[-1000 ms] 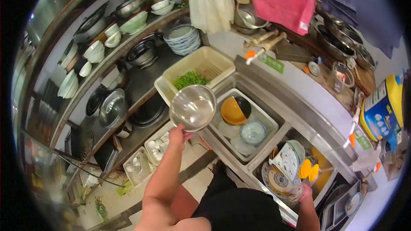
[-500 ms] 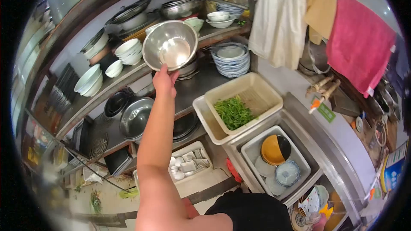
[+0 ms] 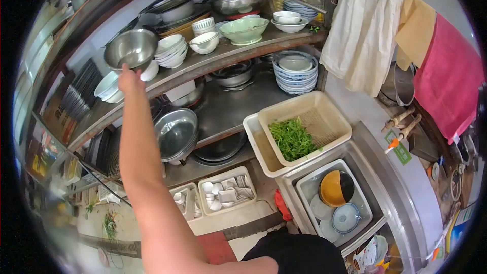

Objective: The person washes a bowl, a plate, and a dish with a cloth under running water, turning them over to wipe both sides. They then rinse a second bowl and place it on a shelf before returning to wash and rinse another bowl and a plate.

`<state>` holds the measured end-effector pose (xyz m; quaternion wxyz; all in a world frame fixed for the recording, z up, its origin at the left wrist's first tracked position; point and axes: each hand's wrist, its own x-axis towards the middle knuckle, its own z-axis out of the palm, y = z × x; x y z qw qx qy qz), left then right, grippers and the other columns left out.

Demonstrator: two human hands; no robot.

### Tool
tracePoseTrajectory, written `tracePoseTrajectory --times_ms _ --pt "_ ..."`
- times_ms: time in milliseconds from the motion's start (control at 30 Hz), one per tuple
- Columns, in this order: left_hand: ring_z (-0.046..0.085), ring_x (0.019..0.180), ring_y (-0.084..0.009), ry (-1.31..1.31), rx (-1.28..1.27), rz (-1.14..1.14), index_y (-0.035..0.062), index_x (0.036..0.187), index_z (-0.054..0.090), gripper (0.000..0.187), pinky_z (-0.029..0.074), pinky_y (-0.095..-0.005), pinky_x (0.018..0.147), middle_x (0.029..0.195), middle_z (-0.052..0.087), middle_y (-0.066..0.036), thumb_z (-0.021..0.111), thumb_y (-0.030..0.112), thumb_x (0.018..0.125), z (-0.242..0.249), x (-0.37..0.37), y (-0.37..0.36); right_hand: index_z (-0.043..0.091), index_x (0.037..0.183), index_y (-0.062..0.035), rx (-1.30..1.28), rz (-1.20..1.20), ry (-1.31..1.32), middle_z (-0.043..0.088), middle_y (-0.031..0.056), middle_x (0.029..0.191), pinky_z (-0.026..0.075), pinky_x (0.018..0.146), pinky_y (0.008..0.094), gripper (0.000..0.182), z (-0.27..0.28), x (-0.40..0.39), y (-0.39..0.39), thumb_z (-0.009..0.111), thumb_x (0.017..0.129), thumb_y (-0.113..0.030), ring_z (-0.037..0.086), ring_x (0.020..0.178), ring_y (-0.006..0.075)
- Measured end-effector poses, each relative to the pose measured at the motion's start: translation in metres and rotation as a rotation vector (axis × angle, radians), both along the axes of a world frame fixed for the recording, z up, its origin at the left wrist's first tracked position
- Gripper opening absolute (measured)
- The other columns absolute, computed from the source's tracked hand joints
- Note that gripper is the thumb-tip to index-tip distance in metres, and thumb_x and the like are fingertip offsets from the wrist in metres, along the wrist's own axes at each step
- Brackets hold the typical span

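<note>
My left hand (image 3: 131, 78) is stretched out to the upper shelf and grips the near rim of a stainless steel bowl (image 3: 133, 45), tilted so its inside faces me. Behind and below this bowl are white bowls (image 3: 107, 86) on the shelf. Just right of it stands a stack of small white bowls (image 3: 171, 50). Of my right hand (image 3: 376, 270) only a sliver shows at the bottom edge, its fingers hidden, beside patterned bowls (image 3: 373, 251) in the lower sink compartment.
A pale green bowl (image 3: 244, 30) stands farther along the upper shelf. Below are stacked blue-rimmed plates (image 3: 296, 78), a crate of green leaves (image 3: 332, 122), and a basin (image 3: 310, 172) of dishes in the sink. Towels (image 3: 446, 71) hang at right.
My left hand has carried the steel bowl left along the upper shelf, uncovering the pale green bowl. The view has shifted left, and less of my right hand shows.
</note>
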<state>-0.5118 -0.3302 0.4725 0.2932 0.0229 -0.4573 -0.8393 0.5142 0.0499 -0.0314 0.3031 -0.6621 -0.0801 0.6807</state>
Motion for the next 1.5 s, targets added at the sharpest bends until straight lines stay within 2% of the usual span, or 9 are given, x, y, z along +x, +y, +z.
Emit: tracePoseTrajectory --times_ms 33,100,367,567,800,933,1133,1367,1500 --pt "0.054 0.103 -0.0294 0.027 -0.240 0.035 -0.0039 0.122 0.047 0.038 0.052 -0.0443 0.085 0.123 0.050 -0.016 0.051 0.023 0.096 -0.010 -0.039 -0.034 0.057 0.110 -0.0059 0.002 0.004 0.003 0.065 0.0129 0.094 0.052 0.074 0.0457 0.043 0.004 -0.004 0.002 0.044 0.087 -0.039 0.063 0.083 0.0335" --pt "0.051 0.111 -0.0295 -0.088 0.017 0.013 0.0021 0.129 0.043 0.039 0.050 -0.0458 0.089 0.129 0.048 -0.011 0.050 0.022 0.096 0.012 -0.031 -0.047 0.057 0.110 -0.0059 0.016 0.024 0.002 0.064 0.0127 0.093 0.052 0.073 0.0456 0.043 0.010 -0.008 0.007 0.043 0.088 -0.040 0.063 0.083 0.0333" --pt "0.041 0.121 -0.0343 -0.070 -0.125 -0.123 0.0092 0.134 0.041 0.061 0.051 -0.0422 0.084 0.142 0.033 -0.007 0.064 0.039 0.086 0.017 -0.043 -0.096 0.058 0.108 -0.0059 0.075 0.074 0.018 0.064 0.0121 0.090 0.053 0.069 0.0449 0.043 0.022 -0.012 0.012 0.043 0.088 -0.041 0.063 0.080 0.0324" --pt "0.063 0.079 -0.0259 -0.197 -0.280 -0.306 0.0036 0.114 0.054 0.036 0.054 -0.0368 0.067 0.107 0.057 -0.012 0.062 0.027 0.088 -0.058 -0.071 -0.054 0.058 0.107 -0.0060 0.105 0.125 0.057 0.064 0.0117 0.088 0.053 0.066 0.0443 0.043 0.025 -0.010 0.014 0.043 0.088 -0.041 0.063 0.078 0.0318" --pt "0.061 0.066 -0.0152 -0.148 -0.373 -0.497 0.0050 0.092 0.058 0.013 0.048 -0.0263 0.054 0.079 0.061 -0.005 0.055 0.018 0.089 -0.143 0.114 0.100 0.058 0.105 -0.0060 0.144 0.173 0.160 0.063 0.0111 0.086 0.053 0.063 0.0437 0.043 0.008 0.020 0.004 0.042 0.088 -0.042 0.062 0.076 0.0310" --pt "0.061 0.067 -0.0153 -0.219 -0.403 -0.851 0.0032 0.095 0.058 0.009 0.049 -0.0258 0.058 0.084 0.063 -0.006 0.054 0.011 0.091 -0.214 0.241 0.184 0.059 0.102 -0.0060 0.227 0.100 0.402 0.062 0.0103 0.082 0.052 0.062 0.0458 0.043 -0.031 0.069 -0.007 0.044 0.088 -0.044 0.061 0.072 0.0314" --pt "0.064 0.076 -0.0154 -0.283 -0.862 -1.522 0.0038 0.098 0.060 0.013 0.049 -0.0247 0.065 0.087 0.064 -0.005 0.060 0.013 0.089 -0.305 0.454 0.266 0.060 0.110 -0.0035 0.268 -0.341 0.263 0.066 0.0119 0.097 0.052 0.081 0.0434 0.030 0.078 0.040 -0.070 0.055 0.088 -0.024 0.064 0.088 0.0284" --pt "0.065 0.079 -0.0138 -0.311 -1.269 -1.963 0.0033 0.100 0.061 0.015 0.049 -0.0239 0.066 0.086 0.064 -0.005 0.059 0.014 0.090 -0.382 0.658 0.289 0.058 0.112 -0.0006 0.233 -0.540 0.471 0.065 0.0174 0.106 0.047 0.093 0.0495 0.037 -0.002 0.168 -0.106 0.049 0.093 -0.031 0.062 0.099 0.0337" --pt "0.066 0.083 -0.0250 0.140 -1.697 -2.008 0.0018 0.106 0.059 0.030 0.051 -0.0323 0.073 0.094 0.065 -0.012 0.064 0.022 0.084 -0.429 0.753 0.291 0.060 0.109 0.0002 0.122 -0.528 0.505 0.066 0.0173 0.108 0.045 0.097 0.0479 0.039 -0.023 0.205 -0.139 0.047 0.094 -0.033 0.062 0.103 0.0330"
